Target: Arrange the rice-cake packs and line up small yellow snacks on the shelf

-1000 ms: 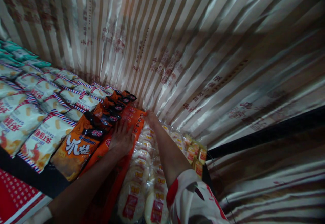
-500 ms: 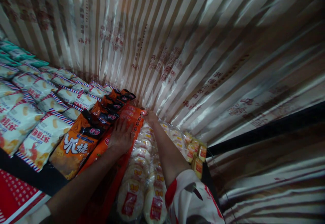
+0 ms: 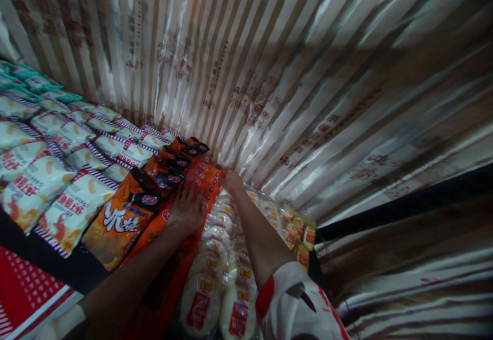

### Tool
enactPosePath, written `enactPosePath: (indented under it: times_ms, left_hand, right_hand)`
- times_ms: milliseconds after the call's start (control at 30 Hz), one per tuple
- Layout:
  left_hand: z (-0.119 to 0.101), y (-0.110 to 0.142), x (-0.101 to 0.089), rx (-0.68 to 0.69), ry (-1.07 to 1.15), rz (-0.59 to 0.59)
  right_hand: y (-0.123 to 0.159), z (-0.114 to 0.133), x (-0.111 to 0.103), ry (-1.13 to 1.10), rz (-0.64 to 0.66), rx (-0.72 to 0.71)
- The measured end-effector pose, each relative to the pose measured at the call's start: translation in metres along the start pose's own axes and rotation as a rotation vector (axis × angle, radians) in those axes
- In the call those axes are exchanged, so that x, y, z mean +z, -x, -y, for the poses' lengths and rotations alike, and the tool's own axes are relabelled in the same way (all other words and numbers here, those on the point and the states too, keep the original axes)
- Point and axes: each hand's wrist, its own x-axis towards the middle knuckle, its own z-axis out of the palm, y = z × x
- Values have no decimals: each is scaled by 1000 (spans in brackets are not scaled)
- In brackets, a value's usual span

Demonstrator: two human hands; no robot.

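Note:
My left hand (image 3: 188, 207) lies flat on a row of overlapping orange-red snack packets (image 3: 210, 188), fingers stretched toward their far end. At the far right corner of these packets is my right hand (image 3: 231, 180). Its fingers look curled closed at the packet edge, though the wrist and dim light partly hide them. Beside the left hand stand orange and black snack bags (image 3: 121, 216) in a row. Under my right forearm run rows of round, pale cakes in clear wrappers (image 3: 202, 304).
White snack bags with striped edges (image 3: 75, 204) fill the left, with green bags (image 3: 34, 83) behind. Small yellow packs (image 3: 302, 250) sit at the right end. A pleated, printed curtain (image 3: 246, 73) hangs close behind the goods. A red perforated basket (image 3: 26, 288) is at lower left.
The whole view has shifted slightly, so the goods appear a little farther right. Both hands stay at nearly the same places on the orange-red packets.

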Motion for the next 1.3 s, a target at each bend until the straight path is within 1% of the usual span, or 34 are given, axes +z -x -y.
enactPosePath:
  times_ms: [100, 200, 300, 367, 467, 633, 700, 800, 900, 1067, 1200, 1300]
  left_hand:
    - [0, 0, -1, 1, 12, 11]
    - [0, -1, -2, -5, 16, 32]
    - [0, -1, -1, -21, 17, 48]
    - [0, -2, -2, -32, 13, 69]
    - [-2, -2, -8, -39, 4, 113]
    - [-2, -3, -17, -50, -6, 170]
    - [-1, -4, -18, -57, -1, 195]
    - [-1, -8, -20, -74, 10, 262]
    - [-4, -12, -24, -93, 3, 294]
    - [-11, -14, -30, -97, -19, 290]
    - [-13, -13, -35, -117, 20, 210]
    - [-10, -13, -36, -93, 60, 129]
  right_hand:
    - [3, 11, -9, 8, -67, -38]
    - [9, 23, -16, -55, -161, -129]
    - [25, 36, -21, -126, -203, -225]
    - [45, 44, -24, -162, -187, -254]
    - [84, 53, -25, -232, -158, -275]
    - [151, 59, -21, -457, -185, -260]
    - [170, 59, -21, -493, -164, -253]
    - [189, 59, -21, -508, -149, -214]
    - [197, 57, -23, -516, -166, -189]
    - [199, 54, -29, -582, -210, -169]
    - [193, 55, -32, -659, -228, -124]
    - [182, 61, -32, -714, -225, -54]
